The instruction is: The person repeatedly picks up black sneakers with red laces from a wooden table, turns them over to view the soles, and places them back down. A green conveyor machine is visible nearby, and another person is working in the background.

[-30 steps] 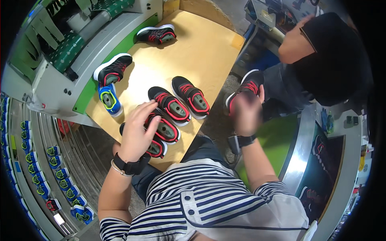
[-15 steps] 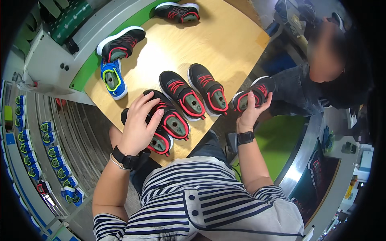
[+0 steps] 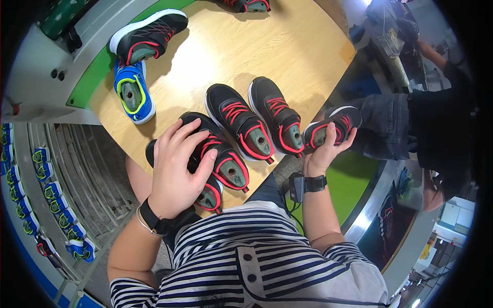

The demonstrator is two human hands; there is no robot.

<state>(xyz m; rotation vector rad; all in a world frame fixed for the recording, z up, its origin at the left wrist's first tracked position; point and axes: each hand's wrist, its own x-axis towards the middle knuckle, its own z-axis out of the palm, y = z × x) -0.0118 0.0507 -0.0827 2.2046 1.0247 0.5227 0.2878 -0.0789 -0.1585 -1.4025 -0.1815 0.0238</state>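
My left hand (image 3: 179, 172) lies flat on two black shoes with red laces (image 3: 226, 164) at the near edge of a wooden table (image 3: 215, 56). My right hand (image 3: 323, 151) grips another black and red shoe (image 3: 334, 128) just off the table's right edge. Two more black and red shoes (image 3: 259, 123) lie side by side between my hands, each with a grey last inside.
A blue and yellow shoe (image 3: 132, 95) and a black shoe with a white sole (image 3: 149, 35) lie at the table's left. Another black shoe (image 3: 246, 5) is at the far edge. A person in dark clothes (image 3: 411, 128) sits to the right. Racks of blue shoes (image 3: 31, 195) stand lower left.
My right hand has brought its shoe down and closer to the table's right edge. My left hand has stayed on the two near shoes. The view has tilted downward.
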